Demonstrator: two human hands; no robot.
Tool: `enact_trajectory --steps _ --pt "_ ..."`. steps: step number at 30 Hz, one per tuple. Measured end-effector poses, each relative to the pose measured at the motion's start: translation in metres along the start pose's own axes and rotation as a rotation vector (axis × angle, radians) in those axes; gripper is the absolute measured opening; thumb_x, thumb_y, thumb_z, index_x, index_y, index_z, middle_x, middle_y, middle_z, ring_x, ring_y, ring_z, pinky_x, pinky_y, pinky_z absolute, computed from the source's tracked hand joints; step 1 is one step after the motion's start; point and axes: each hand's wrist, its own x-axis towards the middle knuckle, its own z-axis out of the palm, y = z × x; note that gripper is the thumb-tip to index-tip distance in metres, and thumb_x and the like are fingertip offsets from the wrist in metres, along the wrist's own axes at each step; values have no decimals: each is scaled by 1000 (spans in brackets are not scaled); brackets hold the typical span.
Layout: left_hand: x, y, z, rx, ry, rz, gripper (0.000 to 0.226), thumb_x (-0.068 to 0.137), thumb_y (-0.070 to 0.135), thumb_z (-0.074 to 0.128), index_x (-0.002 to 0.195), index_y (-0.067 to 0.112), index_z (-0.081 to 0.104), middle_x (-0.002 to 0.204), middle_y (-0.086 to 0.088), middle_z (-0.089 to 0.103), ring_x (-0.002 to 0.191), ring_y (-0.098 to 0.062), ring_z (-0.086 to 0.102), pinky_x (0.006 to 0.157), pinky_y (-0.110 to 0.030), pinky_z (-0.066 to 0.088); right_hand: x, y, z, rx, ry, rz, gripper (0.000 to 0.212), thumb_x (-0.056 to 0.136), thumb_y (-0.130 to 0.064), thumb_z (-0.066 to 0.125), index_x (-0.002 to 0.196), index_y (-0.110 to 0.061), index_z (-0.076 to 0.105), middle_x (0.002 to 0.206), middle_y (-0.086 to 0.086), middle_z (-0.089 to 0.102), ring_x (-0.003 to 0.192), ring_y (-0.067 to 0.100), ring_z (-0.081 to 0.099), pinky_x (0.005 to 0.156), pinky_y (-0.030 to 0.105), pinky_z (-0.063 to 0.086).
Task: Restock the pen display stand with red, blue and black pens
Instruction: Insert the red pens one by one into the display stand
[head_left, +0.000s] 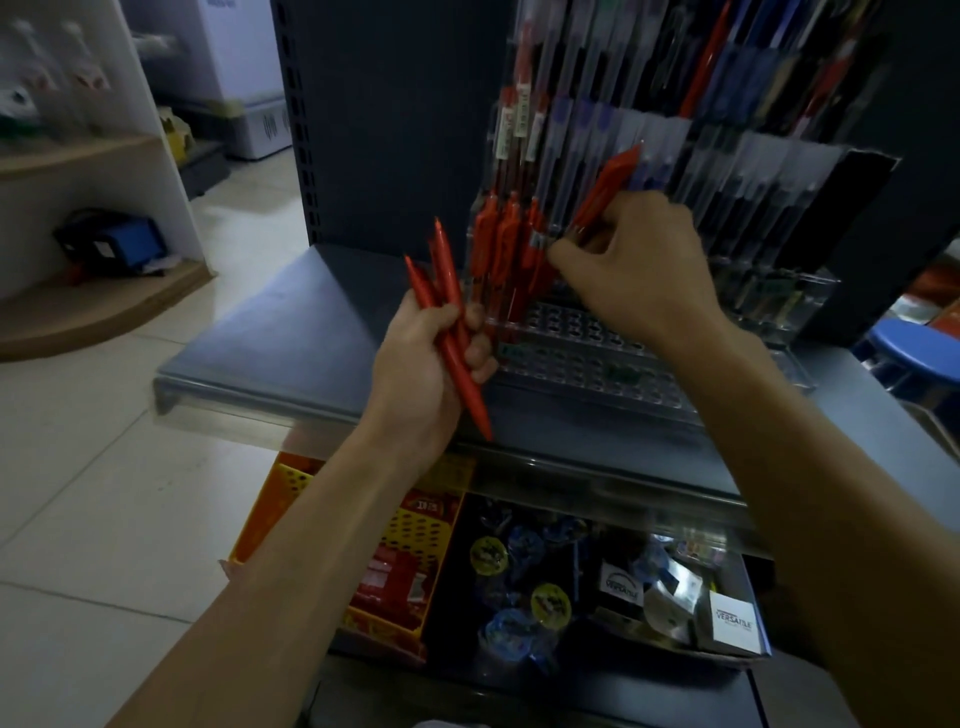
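Left grip (431, 358) curls tight round a bunch of red pens (445, 270), pointing up, just in front of the clear pen stand (597, 358) on the grey shelf (270, 332). Right grip (634, 265) pinches a single red pen (608, 182), tilted, at the stand's left rows, beside other red pens (498, 244) standing in it. Blue and dark pens (587, 135) fill the higher rows.

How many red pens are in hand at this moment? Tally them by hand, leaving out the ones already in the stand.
Left hand: 2 red pens, counting the tips that show; the grip may hide more.
Right hand: 1 red pen.
Total: 3 visible.
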Motion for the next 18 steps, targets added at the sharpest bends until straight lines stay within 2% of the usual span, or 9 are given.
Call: enact_trajectory --steps 3,7,9,13,18 --pt "1 0 2 40 19 19 19 100 5 34 112 9 48 70 0 52 52 -9 45 49 -21 40 1 -1 0 -5 15 0 33 87 -33 63 81 0 63 68 10 63 61 22 59 60 33 49" --pt "0 1 1 59 20 19 21 100 5 35 114 9 50 70 1 54 53 -9 47 52 -22 42 1 4 2 -52 -57 39 31 87 -32 63 77 -3 61 66 6 60 58 18 55 60 32 44" --pt "1 1 1 62 28 17 19 100 6 35 113 8 50 70 1 54 54 -9 47 52 -23 42 0 7 6 -57 -83 66 29 87 -32 64 78 -4 62 68 6 61 61 19 57 62 33 48" --pt "-1 2 1 104 58 27 18 100 5 35 110 8 50 70 1 56 54 -9 49 53 -23 43 -4 6 21 -175 -127 99 24 85 -40 62 84 -16 65 82 6 67 79 30 63 77 43 56" --pt "-5 3 2 150 12 52 20 103 9 37 111 15 54 86 0 69 60 -10 55 60 -24 49 -18 9 36 -140 -23 148 17 92 -38 60 91 -23 67 83 2 67 83 27 65 73 40 54"
